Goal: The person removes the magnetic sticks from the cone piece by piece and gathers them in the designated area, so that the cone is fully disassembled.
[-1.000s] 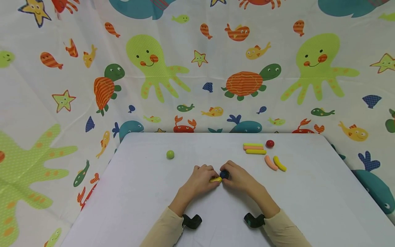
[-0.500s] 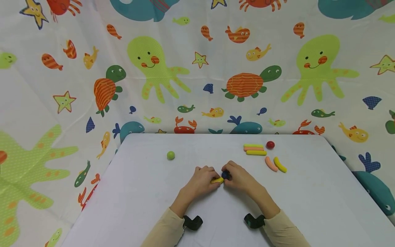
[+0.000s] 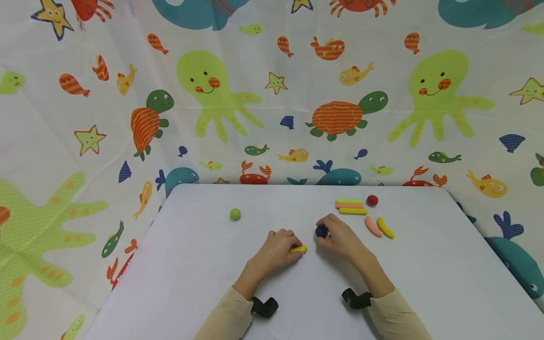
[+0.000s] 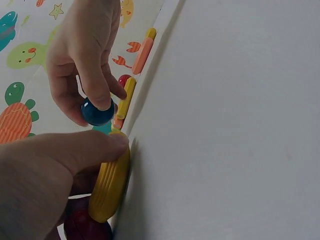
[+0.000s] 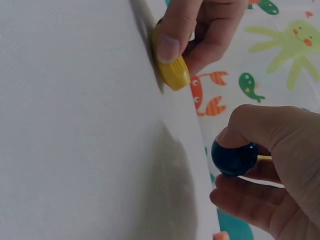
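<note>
My left hand (image 3: 276, 248) pinches a ridged yellow rod (image 4: 110, 187) close over the white table, thumb along its side. A dark red ball (image 4: 85, 227) sits at the rod's near end in the left wrist view, partly covered by the hand; the head view hides it. Off to the right, my right hand (image 3: 342, 238) holds a shiny dark blue ball (image 5: 234, 161) between thumb and fingers. A gap separates this ball from the yellow rod's free end, and a shadow falls on the table beneath the right hand.
At the back right lie straight yellow (image 3: 352, 211) and orange (image 3: 346, 206) rods, a red ball (image 3: 372, 200), a curved orange rod (image 3: 373, 227) and a curved yellow rod (image 3: 386, 227). A green ball (image 3: 235, 214) rests back left. A sea-animal cloth (image 3: 272, 108) hangs behind the table.
My right hand has moved right and slightly away with the blue ball, which was right by the yellow rod's end before. The left hand stays almost in place with the rod.
</note>
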Demonstrator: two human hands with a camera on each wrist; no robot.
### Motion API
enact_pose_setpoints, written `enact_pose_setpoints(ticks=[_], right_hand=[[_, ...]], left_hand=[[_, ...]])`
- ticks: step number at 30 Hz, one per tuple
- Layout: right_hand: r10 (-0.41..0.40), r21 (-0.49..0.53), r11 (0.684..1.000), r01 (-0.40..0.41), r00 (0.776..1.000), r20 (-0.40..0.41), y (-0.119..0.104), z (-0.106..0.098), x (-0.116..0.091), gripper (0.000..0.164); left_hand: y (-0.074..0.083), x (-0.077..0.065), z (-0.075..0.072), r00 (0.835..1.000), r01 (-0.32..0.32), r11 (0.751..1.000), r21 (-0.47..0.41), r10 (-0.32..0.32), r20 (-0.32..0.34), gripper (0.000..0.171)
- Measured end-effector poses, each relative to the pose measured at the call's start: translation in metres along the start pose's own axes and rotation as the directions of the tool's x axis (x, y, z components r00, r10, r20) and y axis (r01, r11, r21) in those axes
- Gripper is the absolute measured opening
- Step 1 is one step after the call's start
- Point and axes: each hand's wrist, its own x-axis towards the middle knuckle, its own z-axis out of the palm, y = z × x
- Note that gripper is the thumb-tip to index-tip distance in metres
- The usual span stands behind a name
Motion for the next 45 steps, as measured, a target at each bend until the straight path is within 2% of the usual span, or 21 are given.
enact_pose_setpoints(ticks=[9,17,29,36,45], right_hand=[[0.029,0.031,0.999,-0.027,0.998,-0.064,0.012,-0.019,-0.002,0.042],[0.051,0.027,0.998,-0.048,0.991,-0.121,0.033,-0.042,0.004,0.042],[0.162,0.007,0.987,-0.163,0.976,-0.147,0.074,-0.074,0.011,0.045],[0.259,0.011,0.965,-0.261,0.952,-0.164,0.103,-0.084,0.009,0.048],[0.375,-0.021,0.924,-0.382,0.915,-0.145,0.13,-0.084,0.009,0.052]], left_hand=[[-0.002,0.0,0.003,1.0,-0.012,0.999,0.034,0.012,-0.023,0.024],[-0.003,-0.004,-0.001,0.999,-0.011,1.0,0.022,0.012,-0.04,0.025],[-0.009,-0.005,-0.003,1.0,0.025,1.0,-0.004,-0.025,-0.011,0.027],[-0.011,-0.005,-0.004,1.0,0.028,1.0,-0.007,-0.028,0.013,0.031],[-0.012,-0.005,-0.009,0.998,0.045,0.999,-0.024,-0.044,0.038,0.034]])
